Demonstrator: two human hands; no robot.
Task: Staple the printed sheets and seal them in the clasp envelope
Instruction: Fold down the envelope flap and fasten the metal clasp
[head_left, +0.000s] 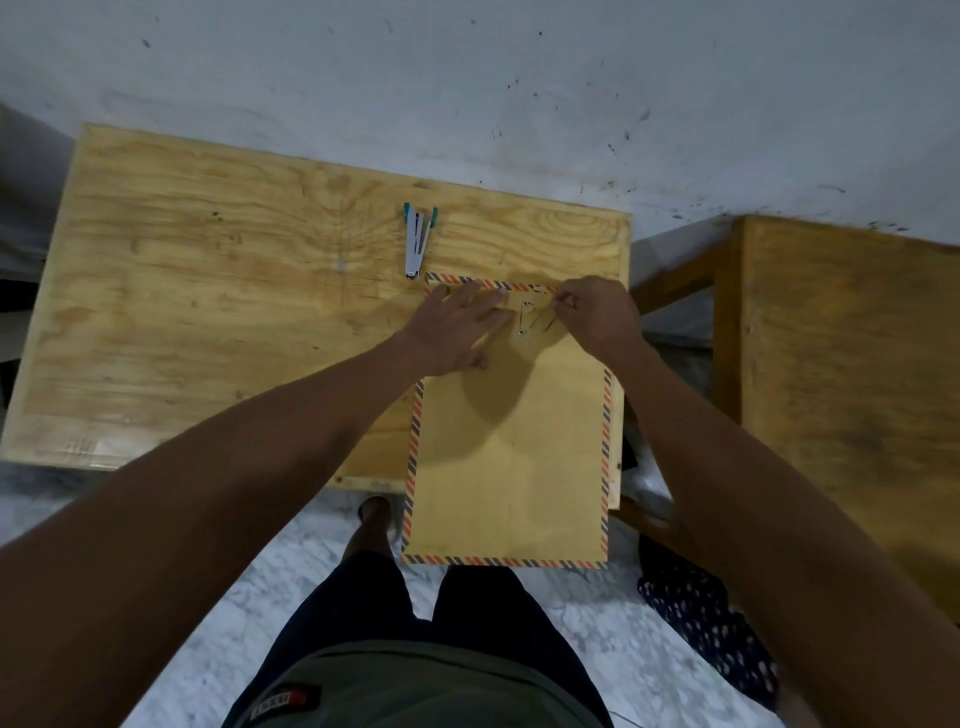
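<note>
Brown striped-border paper envelope (511, 457) lay at frame centre on plywood table (208, 312); left hand (457, 327) pressed its flap flat, right hand (597, 312) pinched the clasp string, stapler (417, 241) just above

Only one mark with lettering shows: a small dark patch with a red part on the waistband (285, 701) at the bottom edge, and its pale letters are too blurred to read. The envelope (511, 457), stapler (417, 241) and desk (208, 291) carry no readable writing.
</note>
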